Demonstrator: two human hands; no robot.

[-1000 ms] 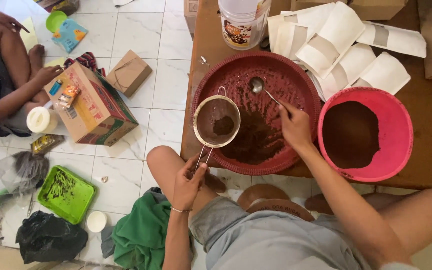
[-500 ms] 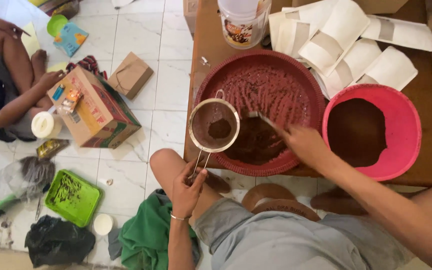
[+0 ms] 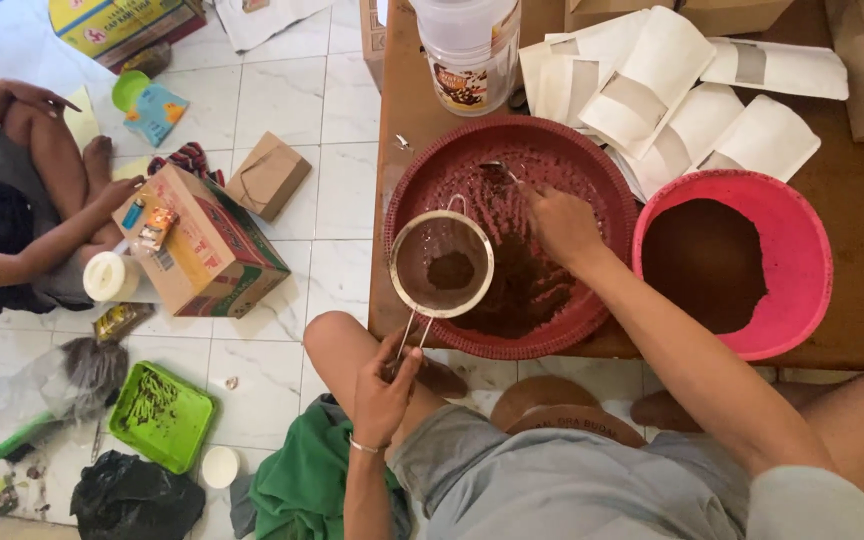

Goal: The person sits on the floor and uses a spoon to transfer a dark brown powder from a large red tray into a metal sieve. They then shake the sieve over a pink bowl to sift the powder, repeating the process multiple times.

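Holding sieve [image 3: 442,265] in left hand [image 3: 384,388], right hand [image 3: 562,225] grips spoon [image 3: 497,170] over red basin [image 3: 592,170], pink bowl [image 3: 802,250] beside

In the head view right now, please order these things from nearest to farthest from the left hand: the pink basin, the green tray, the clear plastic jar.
Measured from the left hand:
1. Green tray, on the floor tiles to that hand's left side.
2. Clear plastic jar, at the table's far edge, beyond the sieve.
3. Pink basin, across the table, past the right hand.
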